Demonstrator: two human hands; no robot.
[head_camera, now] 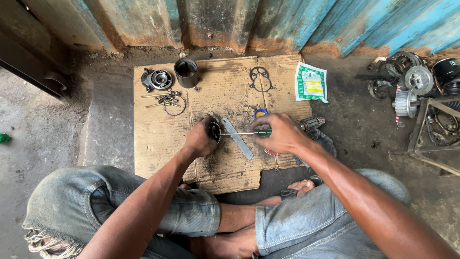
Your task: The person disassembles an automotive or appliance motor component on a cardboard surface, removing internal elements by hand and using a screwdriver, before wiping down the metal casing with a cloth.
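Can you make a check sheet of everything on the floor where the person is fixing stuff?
Surface: torn, oil-stained cardboard sheet on a concrete floor.
Job's things: left hand holds a small round metal part; right hand grips a green-handled screwdriver, tip at the part.
Clutter: flat metal bar, dark cylinder, round housing, bolts and ring, gasket, green-white packet, armature.
Cables: nothing seen.
Surroundings: rusty blue corrugated wall, pile of motor parts.

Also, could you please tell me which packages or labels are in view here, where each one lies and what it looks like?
Packet: flat, roughly square plastic pouch, white with green border and a yellow panel, lying at the right edge of the cardboard sheet, partly on the ground, beyond the right hand.
No signs or screens visible.
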